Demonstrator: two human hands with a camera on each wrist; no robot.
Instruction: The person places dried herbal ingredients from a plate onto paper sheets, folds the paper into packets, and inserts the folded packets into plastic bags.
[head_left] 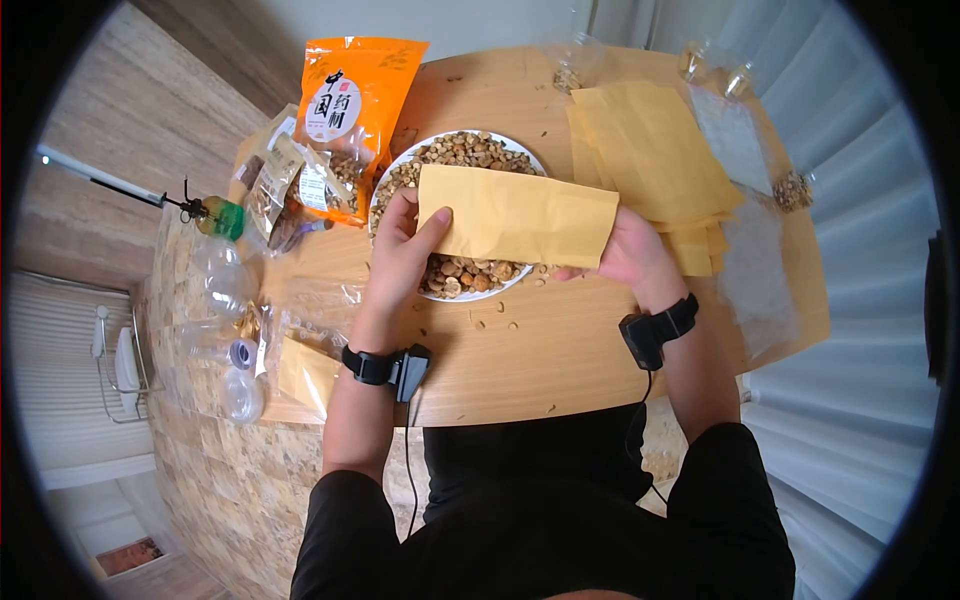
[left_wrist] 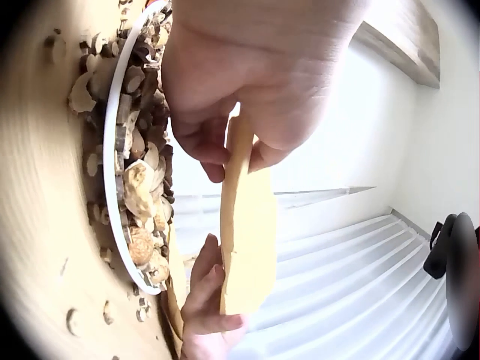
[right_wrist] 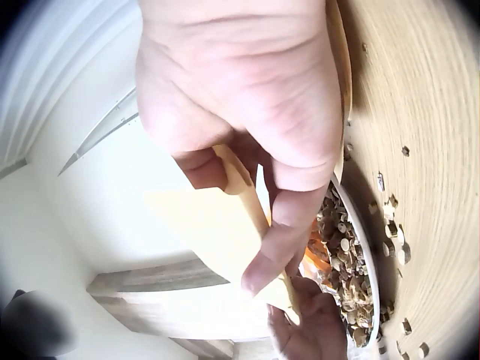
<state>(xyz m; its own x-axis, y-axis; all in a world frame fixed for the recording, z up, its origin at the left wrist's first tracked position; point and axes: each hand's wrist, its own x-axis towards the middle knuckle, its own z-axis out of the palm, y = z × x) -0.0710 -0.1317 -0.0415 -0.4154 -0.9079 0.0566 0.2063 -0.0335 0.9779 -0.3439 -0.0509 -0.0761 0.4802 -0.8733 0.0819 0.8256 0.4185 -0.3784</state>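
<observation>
A folded yellow kraft paper point(head_left: 517, 217), long and rectangular, is held up between both hands over a white plate point(head_left: 536, 155). My left hand point(head_left: 397, 245) pinches its left end, thumb on the near face and fingers behind. At the other end my right hand point(head_left: 637, 250) holds the paper; in the right wrist view its fingers point(right_wrist: 281, 244) bend around that end. The plate is heaped with brown dried pieces point(head_left: 468, 152), sliced and chunky, partly hidden behind the paper. From the left wrist view, the kraft paper point(left_wrist: 247, 232) shows nearly edge-on.
Kraft papers point(head_left: 655, 140) lie stacked at the right, beside clear plastic bags point(head_left: 757, 270). An orange pouch point(head_left: 385, 95) stands behind the plate at left. Clear plastic containers point(head_left: 230, 285) and a green bottle point(head_left: 222, 218) line the left edge. Loose crumbs point(head_left: 480, 323) dot the table.
</observation>
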